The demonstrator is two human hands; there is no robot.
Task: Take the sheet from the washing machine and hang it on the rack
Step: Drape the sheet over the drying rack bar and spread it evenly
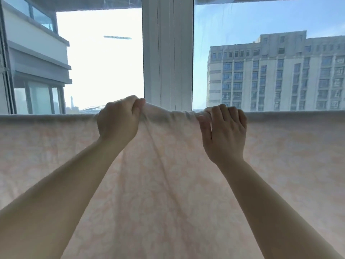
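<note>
— Sheet first: where is it?

— Draped over a horizontal line right across the view, with its pale patterned face hanging down on the near side. I take that line for the rack, though the bar itself is hidden under the cloth.

— And the left hand?

— Clenched on a bunch of fabric at the top fold, left of centre, and lifting it a little above the line. My guess is that it's taking the cloth's weight so the fold can slide along.

— The right hand?

— Just right of centre. Its fingers curl over the top edge with the thumb on the near side, so it grips the fold too. Between the two hands the edge is gathered into wrinkles, which likely need spreading.

— Anything around?

— Beyond the sheet is a window. A balcony shows through the glass at far left, a white window frame stands in the middle, and an apartment block rises at far right.

— Anything in the way?

— Nothing visible blocks the hands, only the bunching itself. I can't see how far the sheet hangs on the far side.
</note>
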